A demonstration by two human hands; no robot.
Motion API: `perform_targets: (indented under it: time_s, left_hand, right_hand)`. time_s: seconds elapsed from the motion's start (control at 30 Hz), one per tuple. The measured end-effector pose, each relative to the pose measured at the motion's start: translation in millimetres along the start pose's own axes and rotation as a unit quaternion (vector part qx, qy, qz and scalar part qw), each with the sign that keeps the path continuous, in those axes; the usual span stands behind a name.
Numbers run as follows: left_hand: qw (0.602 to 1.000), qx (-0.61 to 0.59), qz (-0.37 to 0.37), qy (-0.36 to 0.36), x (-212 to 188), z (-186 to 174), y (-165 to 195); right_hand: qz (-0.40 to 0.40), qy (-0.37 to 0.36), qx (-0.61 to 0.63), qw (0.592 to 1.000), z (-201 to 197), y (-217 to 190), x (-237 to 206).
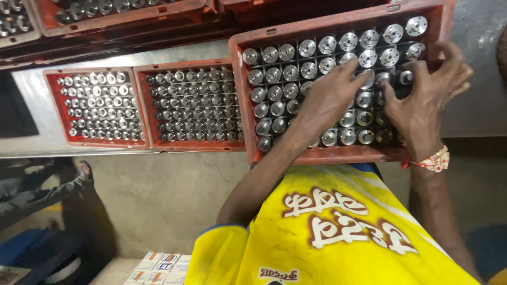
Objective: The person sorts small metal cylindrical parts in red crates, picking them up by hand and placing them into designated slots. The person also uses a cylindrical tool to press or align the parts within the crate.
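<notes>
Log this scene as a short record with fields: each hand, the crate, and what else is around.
left hand: palm down on metal parts in near crate, fingers spread
right hand: fingers over parts at the crate's right side; grip unclear
near crate: red, gridded, holds upright shiny metal cylinders
other crates: two red ones alongside, full of smaller parts
wrist: beaded band on right

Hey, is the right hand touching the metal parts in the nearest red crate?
Touching. The head view shows the right hand lying flat on the metal parts in the red crate, its fingers pressed among them with no gap.
</notes>
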State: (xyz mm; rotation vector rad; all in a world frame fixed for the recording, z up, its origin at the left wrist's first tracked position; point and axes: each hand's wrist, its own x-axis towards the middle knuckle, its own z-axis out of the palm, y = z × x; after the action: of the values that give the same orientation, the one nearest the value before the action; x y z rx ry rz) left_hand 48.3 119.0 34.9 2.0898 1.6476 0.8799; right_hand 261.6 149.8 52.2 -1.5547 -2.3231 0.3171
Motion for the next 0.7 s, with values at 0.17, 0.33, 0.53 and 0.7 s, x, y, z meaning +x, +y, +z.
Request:
perform_targets:
  time_s: [0.17, 0.33, 0.53, 0.7]
  left_hand:
    - [0.99, 0.097, 0.04, -0.091, 29.4, 38.0, -3.2]
    - [0.993, 0.009, 0.076, -0.094, 45.7, -5.5, -5.9]
    - [0.867, -0.471, -0.165, -0.01, 13.3, -60.6, -0.2]
    - [0.978, -0.134, -0.144, -0.07, 12.1, 13.8, 9.1]
  right_hand:
    - [-0.064, -0.051, -0.121, 0.989, 6.0, 9.7, 7.2]
    - [-0.041, -0.045, 0.055, 0.997, -33.9, -14.1, 23.0]
    - [0.217, 0.081, 0.696, 0.68, -67.8, 0.9, 1.8]
    - [0.084, -0.089, 0.309, 0.943, -30.6, 4.2, 9.6]
